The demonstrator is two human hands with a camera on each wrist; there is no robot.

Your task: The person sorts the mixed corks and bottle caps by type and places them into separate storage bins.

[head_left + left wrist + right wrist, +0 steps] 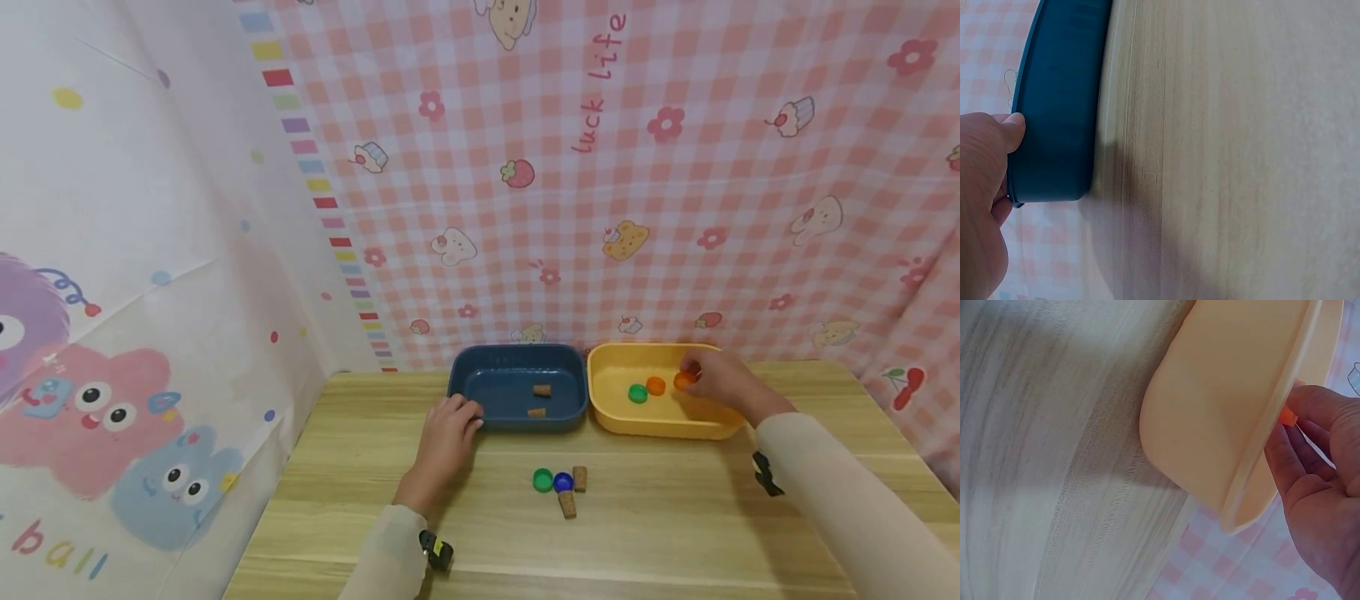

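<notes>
My left hand (445, 442) grips the rim of a dark blue tray (517, 421) at its front left corner; in the left wrist view the thumb lies on the outside wall. Two corks (542, 390) lie in that tray. Over the right part of a yellow tray (660, 427), my right hand (720, 383) pinches an orange bottle cap (684, 381), whose edge shows between thumb and fingers in the right wrist view. A green bottle cap (637, 393) and another orange bottle cap (656, 386) lie inside the yellow tray.
On the wooden table (675, 517), in front of the trays, a green cap (543, 480), a blue cap (563, 482) and two corks (567, 504) sit close together. Behind the trays hangs a pink checked cloth (570, 275); a white printed cloth (187, 333) covers the left side.
</notes>
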